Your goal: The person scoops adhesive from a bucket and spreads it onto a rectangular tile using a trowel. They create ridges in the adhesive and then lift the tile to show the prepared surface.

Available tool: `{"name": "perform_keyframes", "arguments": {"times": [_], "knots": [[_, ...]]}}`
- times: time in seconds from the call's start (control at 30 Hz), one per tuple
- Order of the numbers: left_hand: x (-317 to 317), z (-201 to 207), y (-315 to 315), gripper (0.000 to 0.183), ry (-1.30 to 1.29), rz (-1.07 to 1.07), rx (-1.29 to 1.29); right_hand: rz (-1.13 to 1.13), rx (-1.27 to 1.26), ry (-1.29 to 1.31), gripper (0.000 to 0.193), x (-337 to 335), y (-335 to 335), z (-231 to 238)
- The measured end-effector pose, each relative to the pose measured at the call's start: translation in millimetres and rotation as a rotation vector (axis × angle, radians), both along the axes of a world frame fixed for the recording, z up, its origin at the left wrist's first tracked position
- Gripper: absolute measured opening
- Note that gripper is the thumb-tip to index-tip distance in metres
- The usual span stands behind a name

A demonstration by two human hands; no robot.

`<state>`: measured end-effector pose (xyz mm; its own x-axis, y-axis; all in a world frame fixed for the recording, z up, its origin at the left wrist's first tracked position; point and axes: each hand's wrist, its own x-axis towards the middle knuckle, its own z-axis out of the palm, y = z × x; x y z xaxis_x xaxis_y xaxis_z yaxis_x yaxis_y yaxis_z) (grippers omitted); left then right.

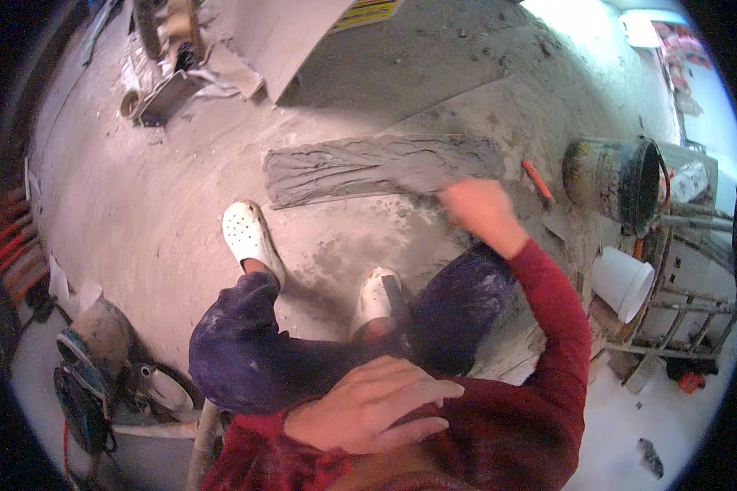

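A long strip thickly coated with ridged grey mortar (327, 168) lies on the floor in front of my feet. My right hand (479, 214) is closed in a fist at its right end, smeared by motion. A grey blur extends from the fist over the mortar, and what it holds cannot be made out. Held against the front of my body, my left hand (377, 407) has its fingers stretched out and nothing in it. To the right of the strip a tool with an orange-red handle (538, 182) rests on the floor.
A large dirty bucket (581, 176) lies tipped at the right, with a white bucket (618, 282) nearer me beside a metal ladder (692, 323). A leaning board (274, 41) and scraps of cardboard (168, 96) are at the far left. Another dirty bucket (106, 331) sits near left.
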<state>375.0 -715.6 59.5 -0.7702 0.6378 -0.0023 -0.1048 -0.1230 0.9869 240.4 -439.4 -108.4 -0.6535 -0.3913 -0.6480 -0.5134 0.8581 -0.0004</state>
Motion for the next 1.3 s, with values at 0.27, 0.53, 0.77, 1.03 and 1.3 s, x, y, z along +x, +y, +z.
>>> {"name": "perform_keyframes", "arguments": {"times": [0.27, 0.53, 0.77, 1.03, 1.3], "knots": [[-1, -4, 4, 0.043, -0.066, -0.06, -0.089, -0.061, 0.192, 0.054, 0.017, -6, 97, -13], [-7, -6, 18, 0.043, -0.102, -0.115, -0.125, -0.205, -0.023, 0.102, 0.017, -6, 68, -23], [-7, -14, 19, 0.045, -0.13, -0.135, -0.198, -0.156, 0.048, 0.13, 0.013, -25, 112, -30], [-15, -12, 24, 0.041, -0.171, -0.142, -0.234, -0.157, 0.108, 0.147, 0.013, -8, 149, -26], [-8, -16, 22, 0.04, -0.256, -0.12, -0.284, -0.322, 0.248, 0.095, 0.028, -13, 194, -2]]}}
